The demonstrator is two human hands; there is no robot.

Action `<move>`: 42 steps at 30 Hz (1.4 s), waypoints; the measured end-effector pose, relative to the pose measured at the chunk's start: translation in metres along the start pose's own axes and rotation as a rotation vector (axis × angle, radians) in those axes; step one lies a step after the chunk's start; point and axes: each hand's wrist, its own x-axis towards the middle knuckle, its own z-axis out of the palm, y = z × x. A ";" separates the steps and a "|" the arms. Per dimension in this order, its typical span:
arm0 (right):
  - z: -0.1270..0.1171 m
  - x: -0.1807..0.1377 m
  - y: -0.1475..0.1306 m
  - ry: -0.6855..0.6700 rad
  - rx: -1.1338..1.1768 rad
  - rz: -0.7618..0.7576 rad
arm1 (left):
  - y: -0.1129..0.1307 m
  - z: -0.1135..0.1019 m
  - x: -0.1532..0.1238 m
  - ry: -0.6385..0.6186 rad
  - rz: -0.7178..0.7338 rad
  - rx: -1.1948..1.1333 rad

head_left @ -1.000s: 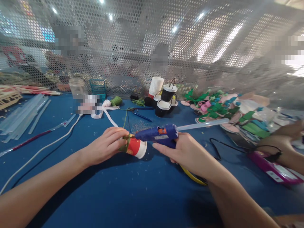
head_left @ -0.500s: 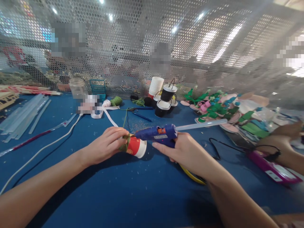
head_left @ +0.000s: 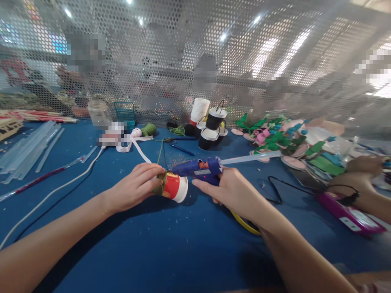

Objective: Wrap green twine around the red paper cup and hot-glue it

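My left hand point(head_left: 140, 183) is closed around a red paper cup point(head_left: 171, 186) with a white rim, tilted on its side with the rim facing right. Green yarn point(head_left: 158, 186) wraps the cup's other end, and a strand runs back over the table. In my right hand point(head_left: 227, 185) is a blue glue gun point(head_left: 198, 167), fingers wrapped round its handle. A long clear glue stick point(head_left: 250, 157) sticks out of its rear. The nozzle points left and lies close over the yarn-covered part; whether it touches is hidden by my left fingers.
Yarn balls point(head_left: 148, 130), white ribbon point(head_left: 140, 149), a blue pen point(head_left: 182, 149) and black-wrapped cups point(head_left: 208, 138) stand farther back. Glue sticks point(head_left: 30, 148) lie left. At right are a purple power strip point(head_left: 348, 213), felt pieces point(head_left: 277, 140) and another person's hand point(head_left: 354, 183).
The glue gun and my right hand have shifted slightly left, with the nozzle closer to my left fingers. My left hand keeps its hold on the cup.
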 end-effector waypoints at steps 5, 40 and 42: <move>-0.001 -0.004 -0.001 -0.014 0.018 -0.008 | 0.000 -0.001 0.000 0.001 -0.012 -0.007; -0.002 -0.015 -0.007 -0.108 -0.041 -0.096 | -0.003 0.008 -0.010 -0.019 -0.209 -0.192; -0.002 -0.015 -0.007 -0.111 -0.032 -0.112 | -0.003 0.009 -0.010 -0.018 -0.210 -0.199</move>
